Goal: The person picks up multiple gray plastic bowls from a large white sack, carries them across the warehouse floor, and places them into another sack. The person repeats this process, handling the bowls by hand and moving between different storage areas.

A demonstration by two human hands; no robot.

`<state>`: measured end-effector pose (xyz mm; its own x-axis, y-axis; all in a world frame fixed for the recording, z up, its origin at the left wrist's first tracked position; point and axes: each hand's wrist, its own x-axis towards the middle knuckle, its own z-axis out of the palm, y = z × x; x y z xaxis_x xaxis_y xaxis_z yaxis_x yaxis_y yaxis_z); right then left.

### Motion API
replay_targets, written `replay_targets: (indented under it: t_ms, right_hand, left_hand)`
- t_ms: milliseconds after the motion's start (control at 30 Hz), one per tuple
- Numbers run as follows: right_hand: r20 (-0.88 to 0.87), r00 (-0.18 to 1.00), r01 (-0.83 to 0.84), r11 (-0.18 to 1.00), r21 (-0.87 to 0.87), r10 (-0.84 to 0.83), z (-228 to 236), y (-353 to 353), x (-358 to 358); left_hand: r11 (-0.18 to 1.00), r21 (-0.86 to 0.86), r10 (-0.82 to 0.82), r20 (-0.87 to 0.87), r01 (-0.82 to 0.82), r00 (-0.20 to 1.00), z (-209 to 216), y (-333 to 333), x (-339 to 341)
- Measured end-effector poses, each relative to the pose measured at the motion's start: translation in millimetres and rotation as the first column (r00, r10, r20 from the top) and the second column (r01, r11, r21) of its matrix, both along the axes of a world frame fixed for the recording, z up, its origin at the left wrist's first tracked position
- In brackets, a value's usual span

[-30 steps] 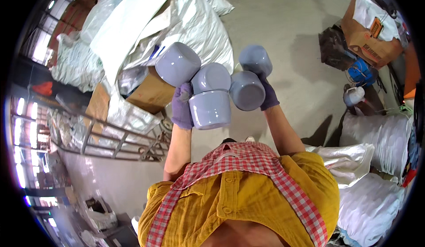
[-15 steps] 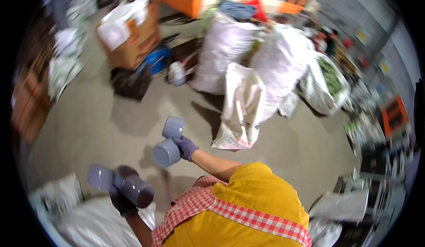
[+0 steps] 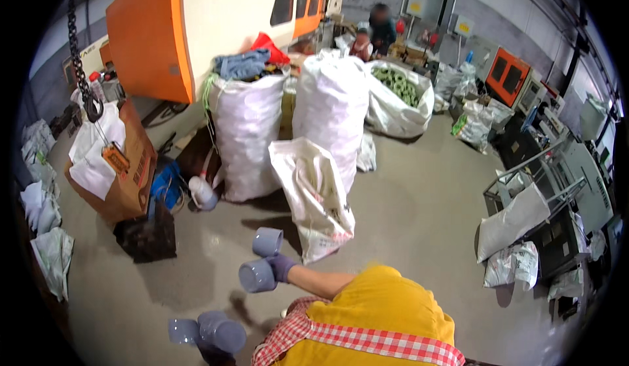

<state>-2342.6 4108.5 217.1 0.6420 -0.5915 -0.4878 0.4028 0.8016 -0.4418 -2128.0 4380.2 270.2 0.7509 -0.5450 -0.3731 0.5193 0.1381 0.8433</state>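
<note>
My right hand [image 3: 282, 267], in a purple glove, is closed on two glossy blue-grey cylindrical cups, an upper cup [image 3: 267, 241] and a lower cup [image 3: 257, 276]. Its fingers are mostly hidden behind them. At the lower edge, my left hand [image 3: 213, 354], in a dark glove, holds a cluster of three similar cups: an outer cup [image 3: 183, 331], a middle cup [image 3: 208, 318] and a nearer cup [image 3: 229, 337]. Both clusters are held above the grey floor. Beyond my right hand stands an open white woven sack [image 3: 313, 199], its inside partly visible.
Two tall, full white sacks [image 3: 249, 136] stand behind the open one, beside a sack of green rings [image 3: 396, 85]. At left are a cardboard box [image 3: 124, 182], a black bag [image 3: 147, 231] and a hanging chain hook [image 3: 93, 107]. A large orange-and-cream machine [image 3: 154, 38] rises behind; people [image 3: 381, 28] are far back.
The view has turned to the right, so the sacks and machine lie farther left and lower. Both hands appear lower in the picture, still holding the same cups.
</note>
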Motion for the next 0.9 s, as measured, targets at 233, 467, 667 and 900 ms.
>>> replay_targets:
  t_ms: [233,467,667,900]
  right_hand:
    - [0.069,0.989,0.139,0.971,-0.196,-0.128,84.5,-28.1,19.2]
    - [-0.059,0.949,0.282,0.920,-0.271,-0.309,101.5,7.1,10.1]
    - [-0.151,0.853,0.515,0.853,0.091,-0.499,69.0,76.2,64.6]
    - [-0.087,0.962,0.236,0.949,-0.207,-0.258,75.7,94.1,112.1]
  left_hand:
    - [0.987,-0.060,-0.154,-0.164,0.146,0.974,25.9,-79.2,25.0]
    - [0.969,-0.102,-0.245,-0.269,0.225,0.931,14.4,-95.4,89.0]
    - [0.941,-0.166,-0.338,-0.407,0.295,0.849,7.9,-81.6,164.6]
    - [0.929,-0.272,-0.365,-0.576,0.249,0.732,1.9,-55.7,194.9]
